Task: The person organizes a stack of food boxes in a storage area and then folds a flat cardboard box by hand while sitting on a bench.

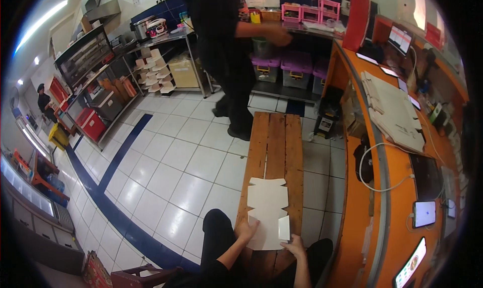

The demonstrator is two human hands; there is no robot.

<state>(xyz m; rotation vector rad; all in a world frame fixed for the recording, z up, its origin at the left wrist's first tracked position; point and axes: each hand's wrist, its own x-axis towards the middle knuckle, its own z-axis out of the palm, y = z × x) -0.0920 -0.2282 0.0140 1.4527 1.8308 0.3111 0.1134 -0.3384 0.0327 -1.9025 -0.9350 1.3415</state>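
Observation:
A flat cardboard box blank (267, 200), pale with notched flaps, lies lengthwise on a wooden bench (271, 142) in front of me. One small side flap (284, 228) on its right is folded up and shows a whiter face. My left hand (246, 231) grips the blank's left edge, the thumb lying on its top face. At the near right corner, just below the raised flap, my right hand (296, 247) pinches the edge. The fingers under the cardboard are hidden on both sides.
A person (221, 52) in dark clothes stands beyond the bench's far end. To the right runs an orange counter (347, 207) with phones, a white cable (363, 172) and stacked flat cardboard (392, 112). Folded boxes (153, 72) fill a rack at the back left.

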